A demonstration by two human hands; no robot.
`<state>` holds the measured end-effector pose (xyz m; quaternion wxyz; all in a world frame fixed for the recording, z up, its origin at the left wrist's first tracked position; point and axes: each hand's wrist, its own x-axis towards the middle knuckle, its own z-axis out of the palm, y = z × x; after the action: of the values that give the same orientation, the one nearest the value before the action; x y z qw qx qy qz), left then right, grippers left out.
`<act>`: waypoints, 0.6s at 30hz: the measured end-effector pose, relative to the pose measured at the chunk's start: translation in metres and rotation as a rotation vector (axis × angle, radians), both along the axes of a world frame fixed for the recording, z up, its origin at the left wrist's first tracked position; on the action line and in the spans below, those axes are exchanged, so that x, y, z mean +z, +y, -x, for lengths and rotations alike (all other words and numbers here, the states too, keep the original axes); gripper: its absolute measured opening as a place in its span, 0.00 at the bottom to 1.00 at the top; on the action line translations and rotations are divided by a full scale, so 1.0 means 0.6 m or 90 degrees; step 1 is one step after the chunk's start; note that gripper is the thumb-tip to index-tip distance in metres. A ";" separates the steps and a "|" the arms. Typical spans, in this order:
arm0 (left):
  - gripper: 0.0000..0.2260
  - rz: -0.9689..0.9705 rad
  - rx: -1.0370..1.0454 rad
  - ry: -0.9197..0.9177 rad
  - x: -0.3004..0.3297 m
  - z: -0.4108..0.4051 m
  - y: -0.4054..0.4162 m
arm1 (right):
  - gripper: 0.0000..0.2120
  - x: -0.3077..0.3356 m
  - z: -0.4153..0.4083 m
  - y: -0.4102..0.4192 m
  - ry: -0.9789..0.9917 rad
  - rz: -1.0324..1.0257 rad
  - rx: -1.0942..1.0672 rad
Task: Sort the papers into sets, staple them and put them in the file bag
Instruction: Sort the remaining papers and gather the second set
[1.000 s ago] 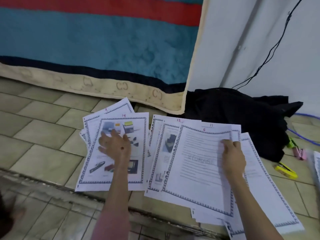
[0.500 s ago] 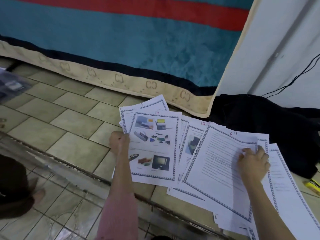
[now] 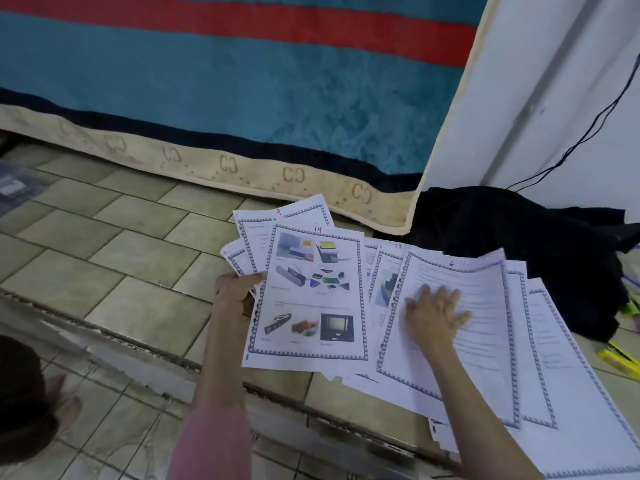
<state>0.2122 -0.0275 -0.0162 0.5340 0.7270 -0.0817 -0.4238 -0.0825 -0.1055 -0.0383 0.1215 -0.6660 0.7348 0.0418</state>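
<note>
Tiled floor (image 3: pixel 104 258), papers fanned out across it in two overlapping groups.

Left group: top sheet is page 14 (image 3: pixel 311 296), printed with colour photos of devices inside a patterned blue border, red "14" handwritten at the top edge. Beneath it, fanned up and to the left, page 9 (image 3: pixel 263 230) and at least one further sheet. The left hand (image 3: pixel 235 289) is at the left edge of this group: thumb on top near the edge of page 14, remaining fingers curled under the sheets, so the edge of the stack lies pinched between thumb and fingers. Pink sleeve (image 3: pixel 211 445) covers the forearm.

Right group: top sheet is page 6 (image 3: pixel 485 341), a text page with the same border, red "6" at the top. The right hand (image 3: pixel 434 313) lies flat on its upper-middle area, palm down, fingers straight and spread, pressing on the paper without grasping it. More bordered sheets (image 3: pixel 554 358) spread out from under page 6 to the right and toward the bottom edge; one with a picture (image 3: pixel 384 285) shows between the two groups.

Surroundings: a blue-and-red mattress (image 3: pixel 242 98) stands behind the papers; black cloth (image 3: pixel 519 244) is heaped on the floor just beyond the right group; a yellow object (image 3: pixel 620 358), partly cut off, sits at the far right edge. A dark cable (image 3: pixel 588 133) runs down the white wall.
</note>
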 end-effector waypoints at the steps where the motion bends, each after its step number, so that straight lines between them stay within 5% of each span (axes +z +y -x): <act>1: 0.07 0.009 0.006 0.009 -0.002 0.000 0.002 | 0.26 0.000 0.001 0.000 -0.002 0.010 0.008; 5: 0.12 0.029 0.013 0.024 -0.005 0.004 0.006 | 0.26 0.016 -0.081 0.041 -0.135 0.117 0.298; 8: 0.13 0.056 0.062 0.019 -0.001 0.000 0.009 | 0.43 -0.006 -0.133 0.081 -0.111 0.032 0.482; 18: 0.19 0.048 0.162 -0.036 -0.038 -0.051 0.016 | 0.42 -0.040 -0.087 0.079 -0.107 0.082 0.307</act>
<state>0.2429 -0.0180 -0.0388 0.6080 0.7226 -0.0197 -0.3283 -0.0302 -0.0581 -0.0621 0.1262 -0.8295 0.5431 -0.0328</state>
